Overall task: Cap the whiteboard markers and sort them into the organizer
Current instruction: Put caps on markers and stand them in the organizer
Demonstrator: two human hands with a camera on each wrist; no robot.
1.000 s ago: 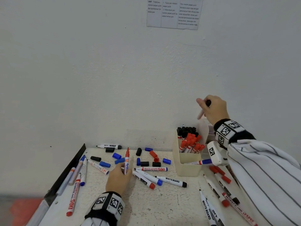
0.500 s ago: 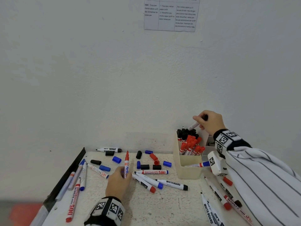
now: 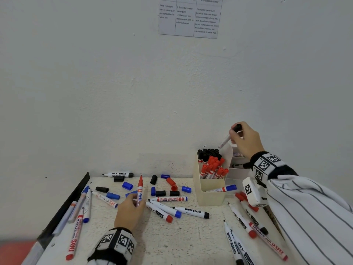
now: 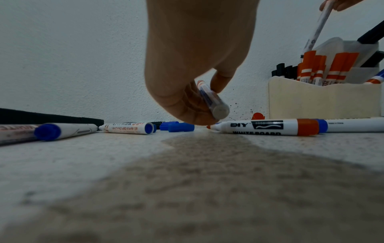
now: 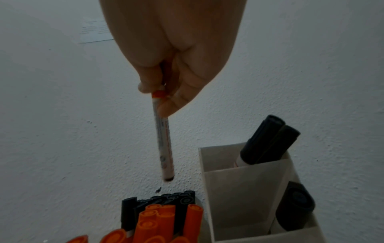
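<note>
Slim black-capped marker (image 3: 228,137) above the organizer (image 3: 210,190)

Right hand (image 3: 246,138) pinches it, tilted, clear of packed caps; left hand (image 3: 129,213) pinches a red-capped marker (image 3: 140,190) on the desk (image 3: 191,236).

The small print on the white paper notice (image 3: 190,17) taped to the wall is too small to read, and its top is cut off by the head view's upper edge. The black cap of the slim white marker (image 5: 163,144) held above the cream plastic organizer (image 3: 210,194) is hidden inside the right hand (image 5: 172,54). In the left wrist view, the left hand (image 4: 193,54) covers the front of the red-capped white marker (image 4: 214,100), and the speckled white table (image 4: 187,189) blurs close to the lens.
</note>
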